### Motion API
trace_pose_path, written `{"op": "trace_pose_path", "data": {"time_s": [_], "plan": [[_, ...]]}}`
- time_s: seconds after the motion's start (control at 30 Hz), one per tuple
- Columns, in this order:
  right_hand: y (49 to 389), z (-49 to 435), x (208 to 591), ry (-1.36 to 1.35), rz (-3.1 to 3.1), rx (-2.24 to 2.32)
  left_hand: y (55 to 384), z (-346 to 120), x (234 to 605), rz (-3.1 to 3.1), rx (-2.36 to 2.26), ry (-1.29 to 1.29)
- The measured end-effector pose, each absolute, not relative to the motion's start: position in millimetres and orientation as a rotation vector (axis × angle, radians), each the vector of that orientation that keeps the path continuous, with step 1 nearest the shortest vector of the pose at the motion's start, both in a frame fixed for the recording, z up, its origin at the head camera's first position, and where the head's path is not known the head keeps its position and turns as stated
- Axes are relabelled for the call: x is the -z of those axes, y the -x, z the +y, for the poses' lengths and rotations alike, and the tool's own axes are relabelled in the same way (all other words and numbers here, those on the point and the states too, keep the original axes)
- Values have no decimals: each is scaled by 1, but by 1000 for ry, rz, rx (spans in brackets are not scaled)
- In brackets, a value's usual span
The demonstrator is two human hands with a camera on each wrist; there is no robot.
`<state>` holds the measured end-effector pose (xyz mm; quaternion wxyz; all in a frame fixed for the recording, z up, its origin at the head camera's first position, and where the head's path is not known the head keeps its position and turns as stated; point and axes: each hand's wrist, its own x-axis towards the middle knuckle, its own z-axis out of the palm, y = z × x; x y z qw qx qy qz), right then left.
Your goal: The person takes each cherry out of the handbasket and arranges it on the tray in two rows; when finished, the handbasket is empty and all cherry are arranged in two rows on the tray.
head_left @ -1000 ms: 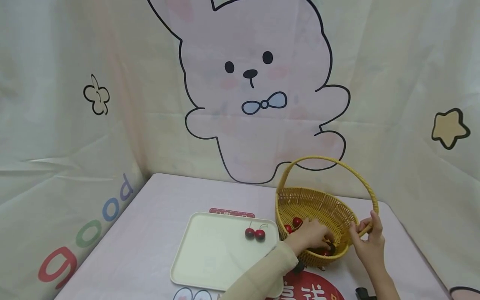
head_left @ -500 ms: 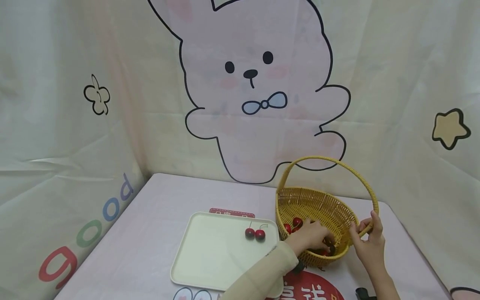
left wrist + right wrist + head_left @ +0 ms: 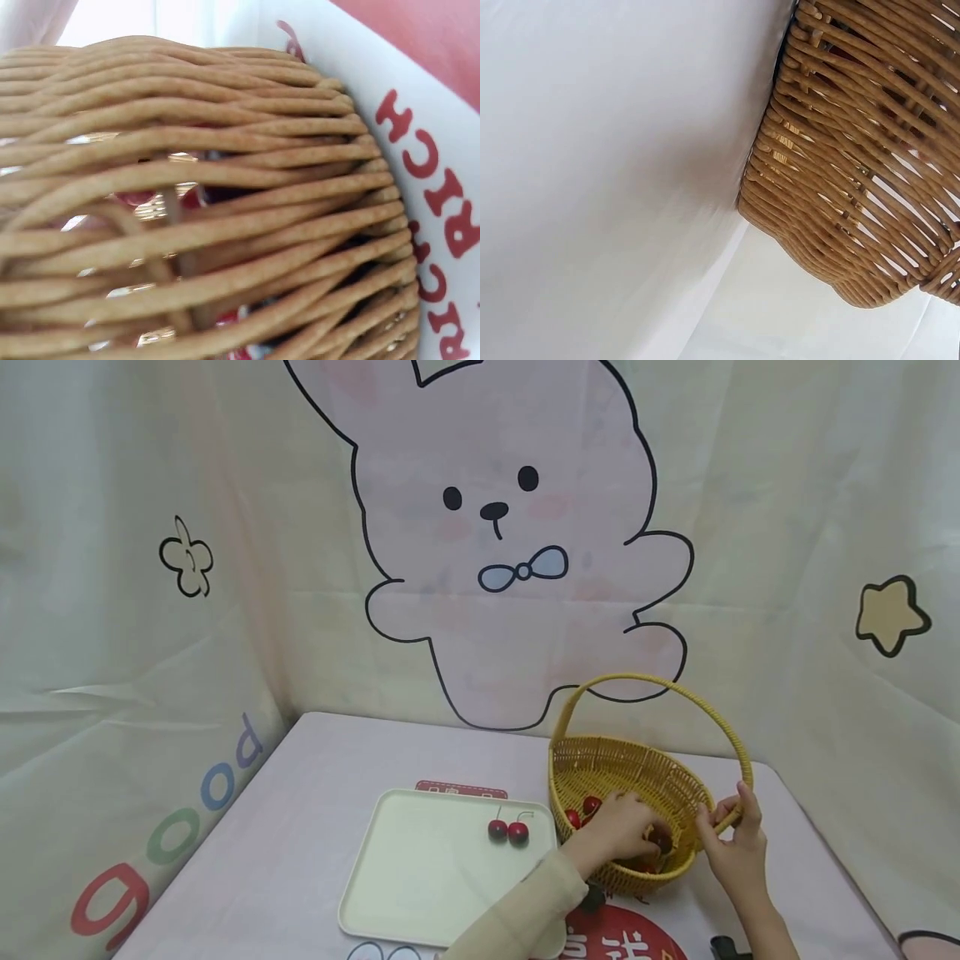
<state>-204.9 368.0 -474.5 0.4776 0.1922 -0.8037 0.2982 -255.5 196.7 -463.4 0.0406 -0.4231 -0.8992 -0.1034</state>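
Both hands were engaged at a yellow woven basket [image 3: 622, 758]: the left hand [image 3: 621, 828] reached over the near rim, its curled fingers pinching a dark red cherry [image 3: 662, 839], fingertips partly hidden, while the right hand [image 3: 737, 847] gripped the lower end of the arched handle [image 3: 637, 677] between thumb and fingers. Behind and above both hands hung a pale cloth backdrop [image 3: 802, 485], printed with a large lilac cartoon animal [image 3: 510, 635] and, above and to the right of the right hand, a yellow star [image 3: 892, 617]. A white-covered table [image 3: 315, 777] extended beneath the hands; red lettering [image 3: 444, 193] reading RICH appeared past the weave in the left wrist view. The basket stood below the left hand and just left of the right hand. Left of the left hand lay a cream rectangular tray [image 3: 420, 868], its edge just beside the basket. Nearer the viewer than the left hand, a red printed disc [image 3: 622, 935] bore white characters. Smallest were the remaining cherries: a stemmed pair [image 3: 518, 834] rested on the tray, left of the left hand, and loose cherries [image 3: 592, 806] lay inside the basket, just left of its knuckles.
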Motion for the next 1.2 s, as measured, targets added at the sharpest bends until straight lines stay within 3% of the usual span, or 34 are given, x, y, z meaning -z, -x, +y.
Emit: {"op": "trace_pose_path", "data": {"time_s": [1.2], "plan": [[203, 365, 471, -473, -1971, -711, 226, 79, 441, -2592, 1008, 1148]]}}
